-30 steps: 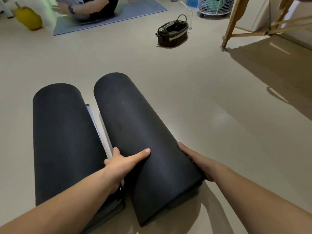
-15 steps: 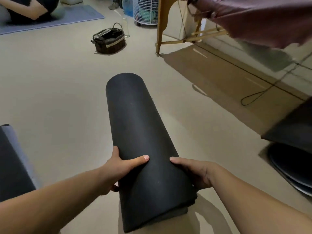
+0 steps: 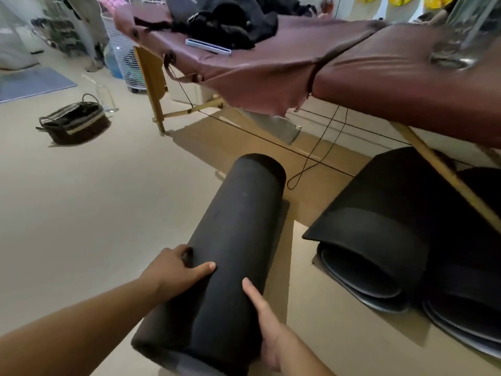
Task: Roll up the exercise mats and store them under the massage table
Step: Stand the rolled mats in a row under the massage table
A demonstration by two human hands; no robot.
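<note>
Rolled mat (image 3: 233, 240) held just outside massage table (image 3: 379, 85), far end aimed under its near edge. L hand (image 3: 173, 275) clamped on roll's left flank, thumb across top; R hand (image 3: 268, 329) cupping right flank, thumb along roll, fingers hidden behind. Risks: slack grip → roll unwinding; far end snagging cord (image 3: 311, 164) under table, or clipping wooden leg (image 3: 447, 180) beside stored mats (image 3: 379, 240) w/ too wide a swing.

L hand (image 3: 177, 271), R hand (image 3: 271, 335) both gripping.
</note>
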